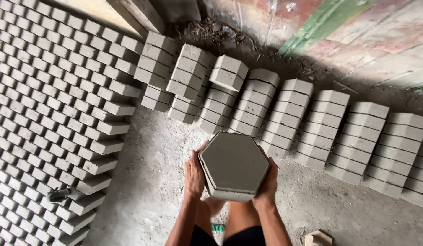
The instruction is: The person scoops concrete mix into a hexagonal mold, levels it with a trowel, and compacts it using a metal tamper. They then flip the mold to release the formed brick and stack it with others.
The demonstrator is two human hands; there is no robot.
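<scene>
I hold a grey hexagonal concrete paver (233, 164) flat in front of me, its broad face up. My left hand (194, 175) grips its left side and my right hand (267, 182) grips its right side. The block hangs above the concrete floor (152, 182), just in front of a row of stacked hexagonal pavers (284, 116) that lean on edge. My bare knees show below the block.
A large staggered stack of pavers (51, 114) fills the left side, a grey tool (61, 195) lodged in it. The row of stacks runs right (394, 150) along a stained wall (366, 41). Debris lies at the wall's foot. A wooden piece (318, 238) lies at bottom right.
</scene>
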